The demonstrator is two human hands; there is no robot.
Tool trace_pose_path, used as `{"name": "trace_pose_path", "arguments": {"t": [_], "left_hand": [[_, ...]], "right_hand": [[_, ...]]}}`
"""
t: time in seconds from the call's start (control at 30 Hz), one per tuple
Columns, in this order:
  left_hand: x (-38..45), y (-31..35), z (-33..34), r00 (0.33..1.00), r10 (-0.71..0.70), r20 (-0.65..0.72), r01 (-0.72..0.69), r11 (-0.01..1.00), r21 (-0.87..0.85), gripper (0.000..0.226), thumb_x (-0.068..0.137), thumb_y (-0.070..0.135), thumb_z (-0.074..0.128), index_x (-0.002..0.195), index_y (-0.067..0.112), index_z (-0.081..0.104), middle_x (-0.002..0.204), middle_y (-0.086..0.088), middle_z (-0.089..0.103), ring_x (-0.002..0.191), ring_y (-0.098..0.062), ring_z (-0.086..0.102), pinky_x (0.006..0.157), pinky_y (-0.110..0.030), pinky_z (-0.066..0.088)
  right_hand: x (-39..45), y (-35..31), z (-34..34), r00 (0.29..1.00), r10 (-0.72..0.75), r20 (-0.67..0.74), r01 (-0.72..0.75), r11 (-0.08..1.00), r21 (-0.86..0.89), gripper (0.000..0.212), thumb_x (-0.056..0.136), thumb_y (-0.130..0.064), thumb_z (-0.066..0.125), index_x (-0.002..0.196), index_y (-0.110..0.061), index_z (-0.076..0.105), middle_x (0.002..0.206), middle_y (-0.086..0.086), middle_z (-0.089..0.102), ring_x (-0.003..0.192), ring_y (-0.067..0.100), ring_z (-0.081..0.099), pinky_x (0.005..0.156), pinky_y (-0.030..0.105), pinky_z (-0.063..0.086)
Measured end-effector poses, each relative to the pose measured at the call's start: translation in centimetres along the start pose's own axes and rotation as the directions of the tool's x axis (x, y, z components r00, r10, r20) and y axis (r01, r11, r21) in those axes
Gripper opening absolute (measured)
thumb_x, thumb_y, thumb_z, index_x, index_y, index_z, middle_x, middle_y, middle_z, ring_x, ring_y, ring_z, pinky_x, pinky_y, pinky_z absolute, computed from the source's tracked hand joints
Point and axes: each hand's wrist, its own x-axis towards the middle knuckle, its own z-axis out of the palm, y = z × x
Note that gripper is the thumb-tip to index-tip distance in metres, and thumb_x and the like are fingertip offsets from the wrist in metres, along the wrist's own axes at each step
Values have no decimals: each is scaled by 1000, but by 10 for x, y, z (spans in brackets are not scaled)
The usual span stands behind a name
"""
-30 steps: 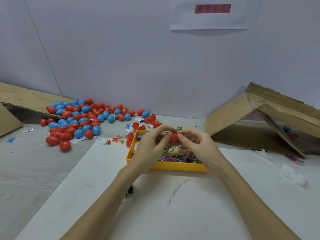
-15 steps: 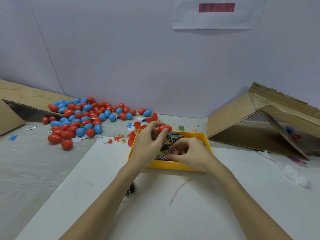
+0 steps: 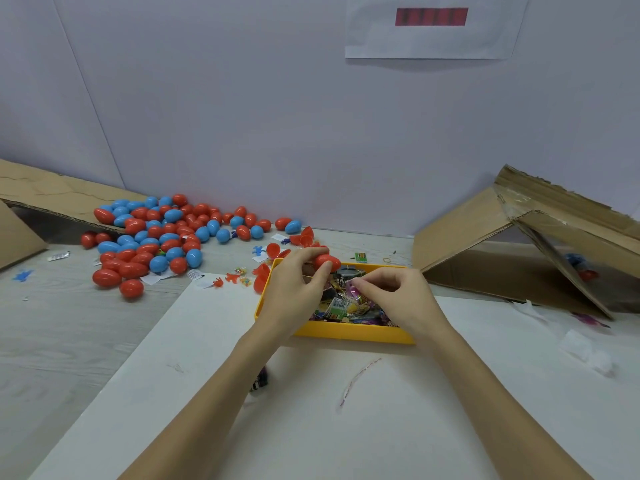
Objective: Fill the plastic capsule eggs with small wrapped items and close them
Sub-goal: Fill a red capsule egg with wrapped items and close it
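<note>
My left hand [image 3: 294, 289] holds a closed red capsule egg [image 3: 328, 262] between thumb and fingertips over the far left corner of the yellow tray [image 3: 349, 332]. The tray is full of small wrapped items [image 3: 341, 304]. My right hand [image 3: 394, 296] reaches into the tray and pinches a pink wrapped item [image 3: 355, 289] with curled fingers. A big pile of closed red and blue eggs [image 3: 156, 237] lies on the table at the left. Several open red egg halves [image 3: 275, 251] lie just behind the tray.
The tray stands on a white sheet [image 3: 311, 410] over a grey wood table. Tilted cardboard pieces lie at the right [image 3: 519, 244] and far left [image 3: 41, 192]. Small plastic figures and paper scraps [image 3: 232, 278] are scattered left of the tray. A wall stands close behind.
The two hands parted from the red egg they held together. My left hand carried the egg back and left, and my right hand dropped into the tray and pinched a wrapped item.
</note>
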Motion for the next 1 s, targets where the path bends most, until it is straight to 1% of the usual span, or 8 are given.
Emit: {"name": "trace_pose_path", "arguments": {"t": [0.17, 0.33, 0.4, 0.53, 0.6, 0.73, 0.9, 1.0], "left_hand": [[-1, 2, -1, 999, 35, 29, -35, 999, -17, 19, 103, 11, 53, 105, 24, 67, 116, 0, 62, 84, -16, 72, 76, -37, 63], [-5, 6, 3, 994, 34, 100, -43, 995, 87, 4, 98, 28, 64, 98, 30, 68, 108, 2, 55, 82, -9, 57, 64, -8, 48], [-6, 8, 4, 990, 48, 132, -60, 994, 88, 10, 94, 38, 68, 100, 31, 67, 106, 4, 56, 88, -9, 60, 66, -9, 50], [-5, 9, 1, 988, 47, 148, -60, 995, 85, 6, 94, 30, 70, 97, 25, 70, 108, -1, 59, 88, -14, 65, 72, -21, 58], [-5, 9, 0, 989, 22, 146, -30, 998, 55, 7, 95, 27, 70, 98, 21, 71, 108, -2, 59, 87, -18, 67, 73, -33, 62], [-4, 10, -1, 990, -41, 132, 43, 999, -10, 18, 97, 33, 66, 102, 17, 72, 114, -5, 59, 94, -23, 69, 75, -39, 63], [-6, 10, 0, 983, 24, 180, -41, 995, 95, 14, 92, 37, 72, 94, 23, 75, 111, 3, 60, 93, -11, 62, 72, -17, 53], [-5, 8, 0, 985, 26, 173, -44, 994, 102, 11, 92, 33, 73, 93, 22, 75, 111, 3, 60, 92, -9, 59, 72, -17, 50]], "right_hand": [[2, 1, -2, 1000, 23, -11, -21, 993, 117, 12, 91, -30, 78, 92, -18, 81, 88, -2, 79, 89, 15, 73, 80, 26, 58], [1, -1, -4, 999, 23, 25, -28, 977, 214, 13, 89, -29, 79, 96, -17, 79, 92, 1, 80, 95, 18, 75, 88, 34, 60], [1, -3, -5, 999, 8, 53, -19, 975, 219, 14, 89, -29, 78, 96, -18, 79, 92, 1, 80, 94, 16, 75, 85, 31, 60], [-1, -7, -6, 998, 2, 68, -18, 972, 234, 13, 90, -33, 76, 95, -21, 80, 90, -1, 79, 85, 6, 73, 67, 14, 53], [-1, -8, -6, 998, 13, 59, -27, 970, 243, 17, 91, -37, 73, 97, -22, 80, 89, 0, 79, 84, 7, 72, 64, 13, 51], [-1, -6, -5, 999, 13, 35, -22, 961, 274, 15, 93, -32, 72, 97, -19, 80, 89, 2, 79, 83, 9, 73, 65, 15, 53], [-1, -5, -4, 999, -13, 33, 5, 976, 220, 10, 94, -28, 74, 93, -21, 80, 83, -3, 78, 77, 3, 71, 63, 13, 51], [0, -6, -3, 999, -7, 32, 0, 979, 206, 13, 96, -30, 70, 92, -22, 80, 82, -3, 78, 75, 3, 70, 62, 13, 50]]}}
